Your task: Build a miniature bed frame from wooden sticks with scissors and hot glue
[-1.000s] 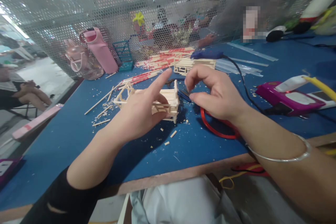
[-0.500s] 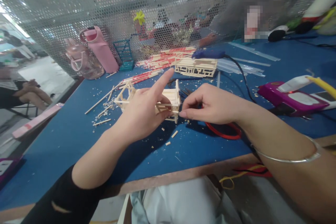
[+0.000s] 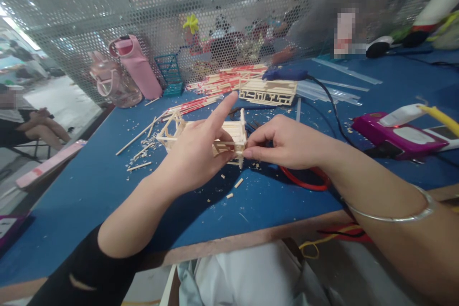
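Note:
A small model frame of pale wooden sticks (image 3: 229,130) rests on the blue table in front of me. My left hand (image 3: 199,153) grips its near side with thumb and fingers, while the index finger points away over it. At the frame's right end, the thumb and index finger of my right hand (image 3: 283,143) pinch together against the corner post. Whatever lies between those fingertips is too small or hidden to name. Part of a red-handled tool (image 3: 304,184) shows under my right hand.
Behind stands a second stick model (image 3: 267,91) with a blue glue gun (image 3: 287,74) on it. Bundled sticks (image 3: 229,79), clear glue sticks (image 3: 330,91) and two bottles (image 3: 139,69) line the back. A purple power strip (image 3: 398,136) lies right; a perforated metal screen (image 3: 143,5) rises behind.
My right hand has shifted slightly left, its fingertips now against the frame's corner. My left hand and the stick frame stay almost still.

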`<state>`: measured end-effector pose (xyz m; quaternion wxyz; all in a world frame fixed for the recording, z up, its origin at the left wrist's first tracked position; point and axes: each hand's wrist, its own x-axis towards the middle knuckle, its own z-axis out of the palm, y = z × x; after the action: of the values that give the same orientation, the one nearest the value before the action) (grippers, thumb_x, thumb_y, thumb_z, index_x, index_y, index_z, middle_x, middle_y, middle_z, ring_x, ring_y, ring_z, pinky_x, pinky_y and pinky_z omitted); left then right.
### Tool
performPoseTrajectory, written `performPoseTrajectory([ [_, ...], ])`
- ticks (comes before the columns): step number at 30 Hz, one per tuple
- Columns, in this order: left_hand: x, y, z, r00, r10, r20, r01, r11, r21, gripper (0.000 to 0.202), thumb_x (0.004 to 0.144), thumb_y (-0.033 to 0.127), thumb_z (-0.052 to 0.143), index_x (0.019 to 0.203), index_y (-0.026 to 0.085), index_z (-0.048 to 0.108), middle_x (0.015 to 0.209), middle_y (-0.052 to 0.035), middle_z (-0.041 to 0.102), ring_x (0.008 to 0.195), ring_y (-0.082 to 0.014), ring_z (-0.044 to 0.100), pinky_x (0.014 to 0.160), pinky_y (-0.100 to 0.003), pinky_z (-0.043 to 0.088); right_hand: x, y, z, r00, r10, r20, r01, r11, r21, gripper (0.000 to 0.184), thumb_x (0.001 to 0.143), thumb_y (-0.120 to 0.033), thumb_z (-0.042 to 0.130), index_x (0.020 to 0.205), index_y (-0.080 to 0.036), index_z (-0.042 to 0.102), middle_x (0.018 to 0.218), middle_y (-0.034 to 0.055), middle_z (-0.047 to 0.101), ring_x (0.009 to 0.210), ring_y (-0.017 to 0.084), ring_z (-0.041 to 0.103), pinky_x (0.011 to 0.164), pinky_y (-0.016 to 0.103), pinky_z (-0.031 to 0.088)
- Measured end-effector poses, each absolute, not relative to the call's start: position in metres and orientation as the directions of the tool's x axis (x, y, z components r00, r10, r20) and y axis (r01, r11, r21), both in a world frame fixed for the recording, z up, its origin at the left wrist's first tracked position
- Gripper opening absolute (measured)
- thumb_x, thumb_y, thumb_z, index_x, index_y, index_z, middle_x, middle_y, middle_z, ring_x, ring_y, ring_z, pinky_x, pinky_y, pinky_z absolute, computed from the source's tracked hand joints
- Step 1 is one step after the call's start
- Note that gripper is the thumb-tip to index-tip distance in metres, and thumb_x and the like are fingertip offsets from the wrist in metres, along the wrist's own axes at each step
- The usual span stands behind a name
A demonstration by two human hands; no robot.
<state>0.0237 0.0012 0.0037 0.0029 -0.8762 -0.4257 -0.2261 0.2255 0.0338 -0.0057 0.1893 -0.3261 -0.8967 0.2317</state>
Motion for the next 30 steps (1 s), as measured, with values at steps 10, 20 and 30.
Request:
performPoseTrajectory([
  [10,0.009,0.005,0.009,0.531,0.768,0.359,0.803,-0.591,0.078,0.077,0.075,0.022,0.063,0.143,0.025,0.025,0.109,-0.0020,0.068,0.099,-0.0191,0.063,0.084,-0.030,0.047,0.237,0.035,0.003,-0.576,0.788,0.219,0.546,0.570,-0.614,0.028,0.076,-0.029,0.056,0.051,-0.018,0.051,0.046,-0.0056,0.037,0.046,0.006,0.033,0.046,0.023,0.027],
  [20,0.017,0.007,0.001,0.570,0.738,0.361,0.777,-0.627,0.054,0.072,0.074,0.021,0.062,0.140,0.019,0.032,0.097,-0.0025,0.071,0.090,-0.0203,0.067,0.074,-0.029,0.048,0.233,0.037,-0.004,-0.603,0.779,0.171,0.546,0.560,-0.623,0.024,0.071,-0.030,0.057,0.052,-0.018,0.052,0.047,-0.0057,0.041,0.047,0.007,0.034,0.047,0.023,0.026],
  [30,-0.025,0.002,0.013,0.322,0.707,0.630,0.797,-0.562,0.224,0.050,0.079,0.028,0.059,0.127,0.018,0.052,0.090,-0.0018,0.071,0.080,-0.0144,0.064,0.080,-0.027,0.048,0.235,0.020,-0.007,-0.587,0.791,0.172,0.560,0.550,-0.619,0.022,0.073,-0.030,0.058,0.054,-0.018,0.056,0.045,-0.0060,0.046,0.044,0.007,0.039,0.044,0.021,0.030],
])
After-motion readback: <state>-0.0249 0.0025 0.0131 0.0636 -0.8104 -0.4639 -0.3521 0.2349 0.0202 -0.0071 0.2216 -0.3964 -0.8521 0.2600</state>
